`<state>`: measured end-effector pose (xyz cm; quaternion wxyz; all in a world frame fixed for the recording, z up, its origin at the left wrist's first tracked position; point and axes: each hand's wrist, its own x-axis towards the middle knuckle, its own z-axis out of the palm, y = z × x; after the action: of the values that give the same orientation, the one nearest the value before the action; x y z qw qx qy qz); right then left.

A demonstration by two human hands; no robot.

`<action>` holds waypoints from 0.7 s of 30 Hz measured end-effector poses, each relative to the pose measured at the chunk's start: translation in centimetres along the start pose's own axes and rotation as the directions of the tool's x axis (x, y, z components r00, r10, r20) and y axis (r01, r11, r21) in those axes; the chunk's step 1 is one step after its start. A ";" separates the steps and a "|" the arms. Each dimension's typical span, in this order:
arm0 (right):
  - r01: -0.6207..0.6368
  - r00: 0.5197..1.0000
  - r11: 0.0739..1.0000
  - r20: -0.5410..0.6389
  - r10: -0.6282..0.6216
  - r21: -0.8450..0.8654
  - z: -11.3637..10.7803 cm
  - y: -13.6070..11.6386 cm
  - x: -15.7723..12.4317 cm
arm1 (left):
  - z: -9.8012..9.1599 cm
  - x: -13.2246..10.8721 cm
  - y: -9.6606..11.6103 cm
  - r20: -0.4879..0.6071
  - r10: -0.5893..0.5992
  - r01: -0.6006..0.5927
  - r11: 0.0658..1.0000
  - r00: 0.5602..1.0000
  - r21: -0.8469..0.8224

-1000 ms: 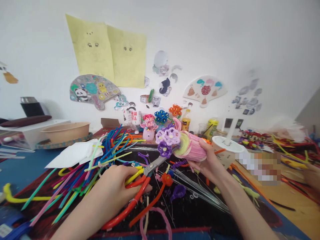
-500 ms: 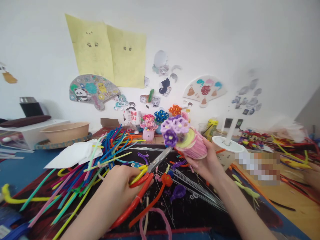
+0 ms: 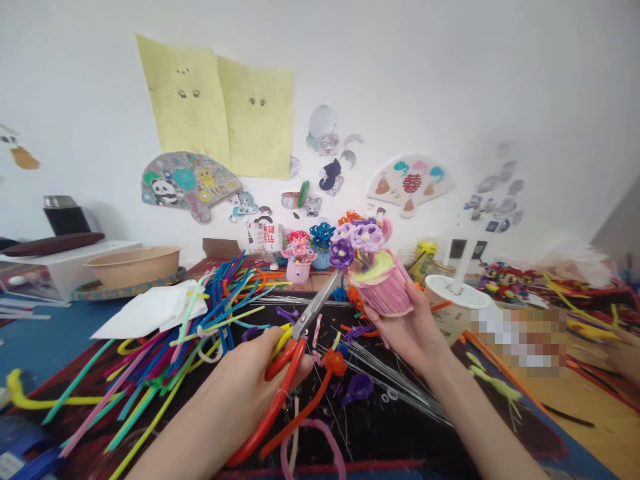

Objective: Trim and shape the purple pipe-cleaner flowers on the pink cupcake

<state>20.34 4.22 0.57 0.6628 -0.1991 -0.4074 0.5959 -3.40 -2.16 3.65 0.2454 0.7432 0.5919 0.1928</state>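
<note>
The pink pot (image 3: pixel 384 291) of purple flowers (image 3: pixel 343 253) is tilted above the black mat (image 3: pixel 383 437) — gripped in the right hand (image 3: pixel 413 327). The left hand (image 3: pixel 257 377) clasps scissors (image 3: pixel 300 329), tips near the flowers — pipe cleaners (image 3: pixel 227 293) lie beyond.

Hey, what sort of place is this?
Likely a craft workspace: a heap of multicoloured fuzzy pipe cleaners, red-handled metal scissors in the left hand, and purple looped fuzzy flowers in a pink ribbed pot in the right hand.
</note>
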 end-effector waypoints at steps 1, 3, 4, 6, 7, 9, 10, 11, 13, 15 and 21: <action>-0.005 1.000 1.000 -0.007 0.005 0.016 0.0 0.1 -0.1 | 0.1 0.0 0.1 0.003 0.010 -0.010 0.999 1.000 -0.034; -0.012 1.000 0.999 -0.013 0.012 0.045 0.0 0.1 -0.2 | 0.0 0.0 0.3 0.006 0.012 -0.012 0.999 1.000 -0.046; -0.009 1.000 0.998 -0.009 0.009 0.056 0.0 0.1 -0.2 | 0.0 0.0 0.4 0.004 0.009 -0.009 0.999 1.000 -0.033; 0.017 1.000 0.998 -0.005 -0.017 0.064 -0.1 0.0 -0.2 | -0.1 0.0 0.6 -0.007 0.010 -0.010 1.000 1.000 0.000; 0.036 0.999 0.998 -0.008 -0.036 0.057 -0.1 -0.1 -0.1 | -0.2 0.1 0.7 -0.016 0.006 -0.006 1.000 1.000 0.015; 0.065 0.998 0.998 -0.020 -0.065 0.027 -0.2 -0.3 0.0 | -0.3 0.1 0.7 -0.030 -0.006 0.006 1.000 1.000 0.030; 0.069 0.997 0.998 -0.028 -0.069 0.011 -0.3 -0.3 0.1 | -0.3 0.1 0.8 -0.028 -0.005 0.005 0.999 1.000 0.036; 0.068 0.997 0.998 -0.036 -0.068 -0.001 -0.4 -0.4 0.1 | -0.4 0.1 0.8 -0.023 -0.002 0.003 0.999 1.000 0.043; 0.058 0.997 0.998 -0.047 -0.059 -0.011 -0.7 -0.5 0.1 | -0.4 0.1 0.9 -0.016 0.015 -0.014 0.998 1.000 0.061; 0.046 0.997 0.999 -0.054 -0.047 -0.015 -1.1 -0.5 0.1 | -0.4 0.1 0.8 -0.006 0.040 -0.039 0.997 0.999 0.067; 0.017 0.999 0.998 -0.038 -0.019 -0.057 -1.7 -0.5 0.1 | -0.4 0.1 0.5 0.029 0.064 -0.066 0.994 0.998 0.091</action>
<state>21.98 4.54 0.00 0.6700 -0.2254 -0.4132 0.5741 -3.22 -2.05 4.23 0.2120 0.7750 0.5724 0.1637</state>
